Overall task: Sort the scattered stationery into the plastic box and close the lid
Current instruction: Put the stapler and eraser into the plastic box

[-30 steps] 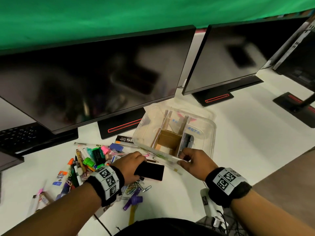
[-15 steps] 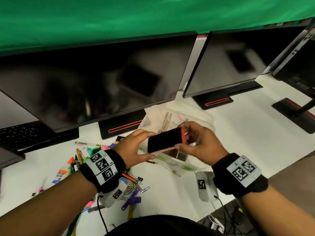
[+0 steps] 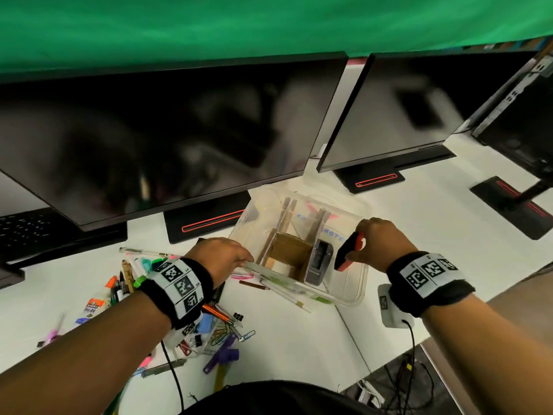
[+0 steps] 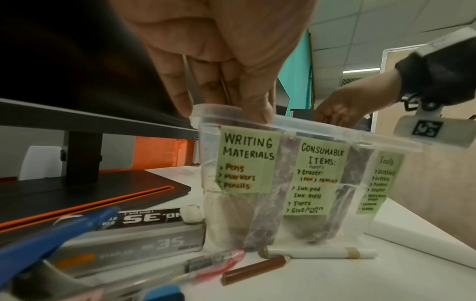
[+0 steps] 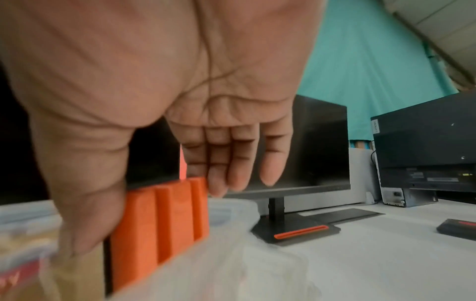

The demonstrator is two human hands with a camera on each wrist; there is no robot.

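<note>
Upright, black-and-orange eraser (image 3: pixel 347 252) pinched over clear plastic box (image 3: pixel 357 290).

The clear plastic box (image 3: pixel 353 298) stands open at the centre of the head view, with cardboard dividers and three green labels. An orange-and-black whiteboard eraser (image 3: pixel 348 251) is upright over its right compartment. Scattered stationery (image 3: pixel 125 280) lies lower left.

Tools label (image 4: pixel 385 179) entries too blurred to read.

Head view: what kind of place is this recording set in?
Most likely an office or computer lab: a row of dark monitors on a white desk, a keyboard at left, and a green backdrop behind that suggests a recording set-up.
</note>
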